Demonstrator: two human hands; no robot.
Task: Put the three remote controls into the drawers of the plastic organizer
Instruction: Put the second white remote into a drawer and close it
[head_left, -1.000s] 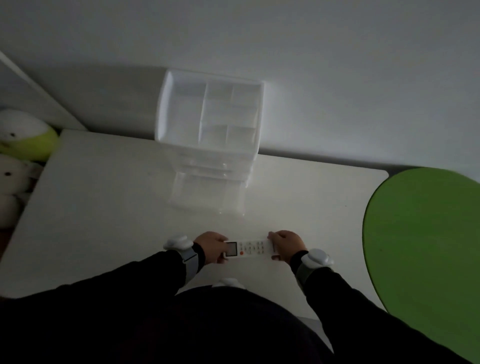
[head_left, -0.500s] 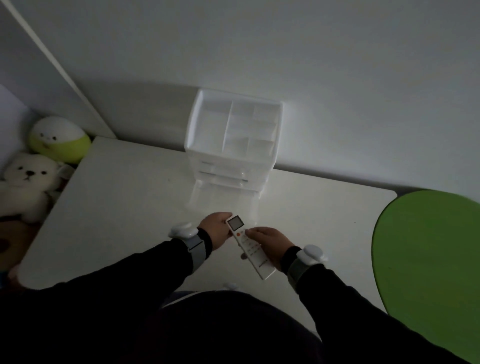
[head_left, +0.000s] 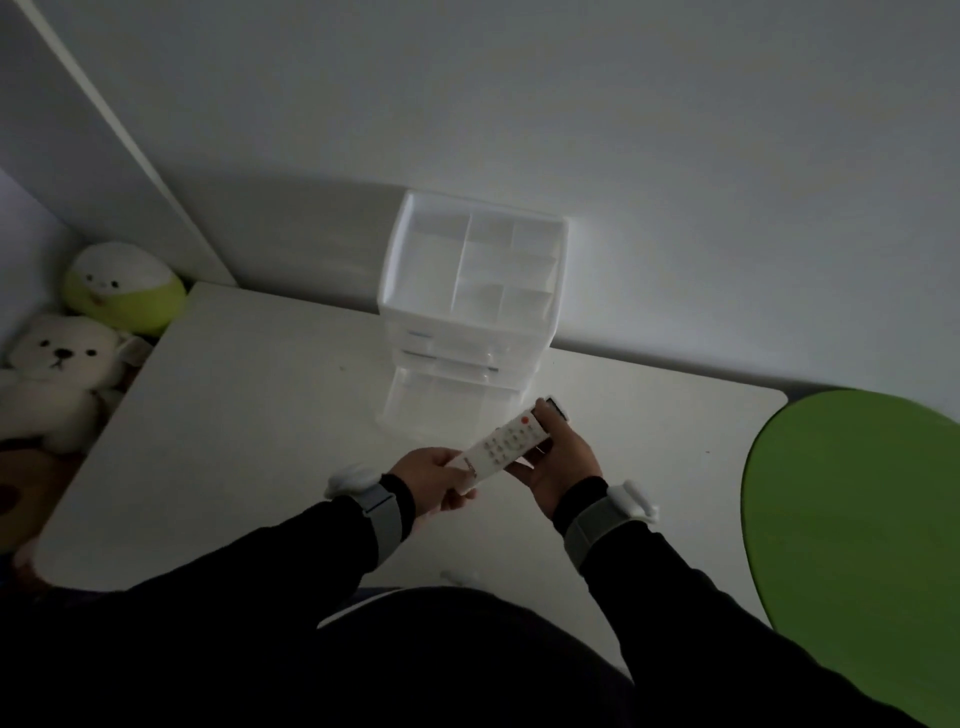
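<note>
A white remote control (head_left: 506, 442) with a red button and a small screen is held above the white table (head_left: 249, 441), tilted with its screen end up and to the right. My left hand (head_left: 435, 480) grips its lower end. My right hand (head_left: 560, 460) holds its upper half from the right side. The clear plastic organizer (head_left: 467, 306) stands at the table's back edge against the wall, its lowest drawer (head_left: 447, 405) pulled out toward me, just beyond the remote. No other remote shows clearly.
Two plush toys, a white bear (head_left: 57, 379) and a green-white one (head_left: 124, 293), sit left of the table. A green rounded surface (head_left: 852, 525) lies on the right. My dark-clothed body covers the table's near edge.
The remote has swung from lying level between both hands to pointing up and right, closer to the pulled-out drawer. My view has shifted so the organizer sits more to the right.
</note>
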